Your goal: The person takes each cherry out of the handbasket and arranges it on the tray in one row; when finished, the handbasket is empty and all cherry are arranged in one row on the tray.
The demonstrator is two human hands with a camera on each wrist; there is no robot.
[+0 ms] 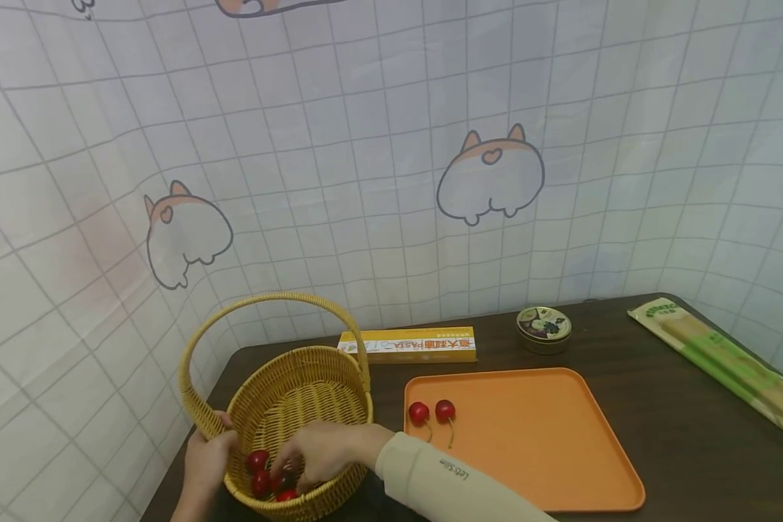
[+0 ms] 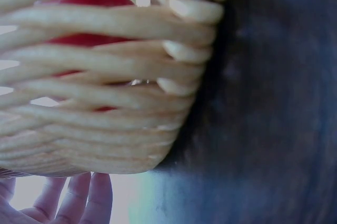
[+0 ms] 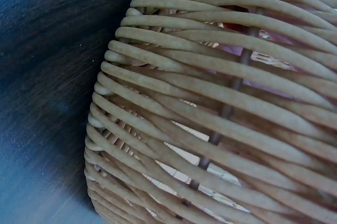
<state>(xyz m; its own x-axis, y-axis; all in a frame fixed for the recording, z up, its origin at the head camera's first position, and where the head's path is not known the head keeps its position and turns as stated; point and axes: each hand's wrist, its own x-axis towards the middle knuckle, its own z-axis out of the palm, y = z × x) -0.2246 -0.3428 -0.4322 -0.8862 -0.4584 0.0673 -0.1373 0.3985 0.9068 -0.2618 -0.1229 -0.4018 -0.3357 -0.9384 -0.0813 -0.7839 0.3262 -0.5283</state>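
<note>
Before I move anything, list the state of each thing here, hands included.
Basket, handle up, cherries inside
Basket cherries, partly hidden
Tray, flat, holding two cherries
Tray cherries, whole, stems on
Tin, lid on
Pasta box, lying flat
Green packet, lying flat
Left hand, gripping the basket's edge
Right hand, inside the basket, grip unclear

Setting: screened-off desk corner, home-like; exact room type cannot be determined. Evidence: wrinkled white grid-patterned fabric (image 1: 372, 145) with cartoon animal prints (image 1: 491, 181) hangs behind a dark wood-grain desk (image 1: 705, 449). Household goods on it: wicker basket (image 1: 316, 391), pasta box (image 1: 407, 346), round tin (image 1: 544, 330).
</note>
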